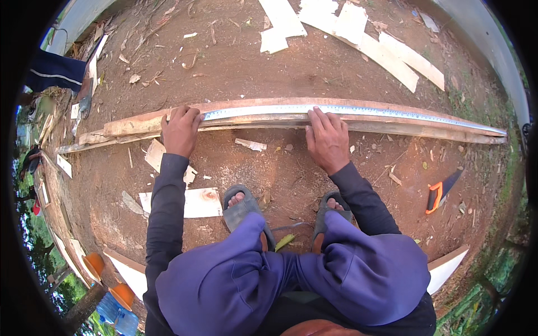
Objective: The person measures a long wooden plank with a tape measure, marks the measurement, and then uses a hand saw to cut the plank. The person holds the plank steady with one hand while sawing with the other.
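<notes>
Stacked long wooden boards [134, 124] lie across the ground in front of me, with a silver tape measure [381, 114] stretched along them toward the far right. My left hand [179, 129] is closed over the tape's left part and the board edge, fingers curled. My right hand [328, 137], right of the middle, presses the tape against the wood with bent fingers over it; its thumb sits at the near edge. My sandalled feet are below, between my arms.
A handsaw [434, 193] lies at the right. Plywood scraps [400, 64] lie beyond the boards, others [182, 203] nearer. Another person's dark-clothed leg [56, 70] shows at upper left. Orange containers [95, 262] and a blue water jug [115, 311] sit at lower left.
</notes>
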{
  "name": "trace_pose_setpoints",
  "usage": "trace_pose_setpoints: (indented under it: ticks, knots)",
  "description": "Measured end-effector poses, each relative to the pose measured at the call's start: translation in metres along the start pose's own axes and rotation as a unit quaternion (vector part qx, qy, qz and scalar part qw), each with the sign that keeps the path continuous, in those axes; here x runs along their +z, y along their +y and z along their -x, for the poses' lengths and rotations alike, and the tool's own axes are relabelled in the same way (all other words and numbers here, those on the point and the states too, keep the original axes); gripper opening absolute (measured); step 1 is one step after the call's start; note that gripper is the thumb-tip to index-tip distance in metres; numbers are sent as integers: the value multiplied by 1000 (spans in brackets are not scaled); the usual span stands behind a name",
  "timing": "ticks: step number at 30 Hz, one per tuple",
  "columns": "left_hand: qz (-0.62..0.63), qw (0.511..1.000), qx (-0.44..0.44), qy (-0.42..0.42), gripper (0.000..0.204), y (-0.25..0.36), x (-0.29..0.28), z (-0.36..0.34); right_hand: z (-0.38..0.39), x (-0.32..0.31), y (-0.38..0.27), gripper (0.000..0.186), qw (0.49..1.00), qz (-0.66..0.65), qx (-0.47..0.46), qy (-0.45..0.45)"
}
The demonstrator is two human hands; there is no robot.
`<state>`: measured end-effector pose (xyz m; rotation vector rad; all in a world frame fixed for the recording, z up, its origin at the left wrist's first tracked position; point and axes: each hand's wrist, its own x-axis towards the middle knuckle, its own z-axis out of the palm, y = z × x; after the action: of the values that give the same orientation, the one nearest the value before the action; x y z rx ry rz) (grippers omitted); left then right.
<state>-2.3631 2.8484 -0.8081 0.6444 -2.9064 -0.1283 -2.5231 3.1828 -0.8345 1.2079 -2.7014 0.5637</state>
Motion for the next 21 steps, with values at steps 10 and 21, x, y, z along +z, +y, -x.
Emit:
trace_pose_setpoints:
  ticks: [10, 21]
  knots:
    - [81, 988, 128, 8, 23, 38, 20, -34, -1, -3, 9, 19, 999, -43, 5, 9]
    - [267, 949, 165, -16, 22, 94, 62, -56, 12, 1, 2, 33, 991, -87, 64, -77]
